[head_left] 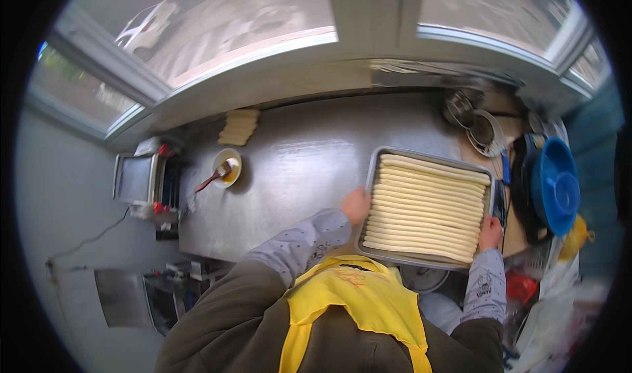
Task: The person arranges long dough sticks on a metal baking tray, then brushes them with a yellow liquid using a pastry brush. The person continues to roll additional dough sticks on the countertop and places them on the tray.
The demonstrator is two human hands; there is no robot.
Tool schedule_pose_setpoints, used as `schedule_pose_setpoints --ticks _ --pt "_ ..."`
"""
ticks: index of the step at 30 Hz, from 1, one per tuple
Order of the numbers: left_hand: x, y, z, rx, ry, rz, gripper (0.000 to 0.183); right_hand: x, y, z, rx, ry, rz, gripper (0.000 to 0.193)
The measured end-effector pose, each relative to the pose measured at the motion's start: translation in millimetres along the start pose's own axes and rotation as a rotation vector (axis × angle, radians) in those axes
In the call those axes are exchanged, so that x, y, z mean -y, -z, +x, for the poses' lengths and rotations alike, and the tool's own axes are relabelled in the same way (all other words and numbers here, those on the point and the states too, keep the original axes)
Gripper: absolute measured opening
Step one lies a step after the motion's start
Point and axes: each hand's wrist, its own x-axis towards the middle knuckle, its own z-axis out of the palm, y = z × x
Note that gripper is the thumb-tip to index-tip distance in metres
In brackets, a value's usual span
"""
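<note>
We hold a metal tray (415, 260) of pale dough strips (428, 208) at the right, by the near edge of the bench (296, 169). Our left hand (356, 206) grips its left side and our right hand (490, 233) its right, the fingers of each closed around the rim. Far left, a brush (212, 177) rests in a white bowl (238, 168).

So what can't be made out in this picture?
In the head view:
Left hand and right hand: any fingertips beneath the baking tray, hidden by it.
Tray floor under the dough strips: covered by them.
Some yellow contents of the bowl: behind the pastry brush.
White car outside: blurred.
</note>
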Motion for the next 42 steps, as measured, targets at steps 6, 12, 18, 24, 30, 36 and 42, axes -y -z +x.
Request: schedule_pose_setpoints --ticks 6,12,18,24,30,36,42 --pt "13 25 -22 -0.136 0.046 -0.212 0.037 -9 -21 35 0.115 0.057 -0.114 0.039" --pt "121 127 -23 -0.490 0.398 -0.932 0.033 2 -28 40 0.096 0.073 -0.099 0.043" --pt "243 245 -15 -0.786 0.496 -1.204 0.037 85 -37 11 0.024 0.263 0.048 0.035" --pt "266 296 -10 -0.681 0.487 -1.311 0.045 232 -113 -81 0.407 0.194 0.252 0.020" --pt "282 336 -10 -0.640 0.407 -1.303 0.039 364 -200 -170 0.655 0.256 0.299 0.017" --pt "327 390 7 -0.671 0.398 -1.301 0.040 435 -252 -218 0.740 0.337 0.181 0.019" --pt "374 443 41 -0.723 0.353 -1.253 0.035 431 -280 -227 0.745 0.250 0.081 0.020"
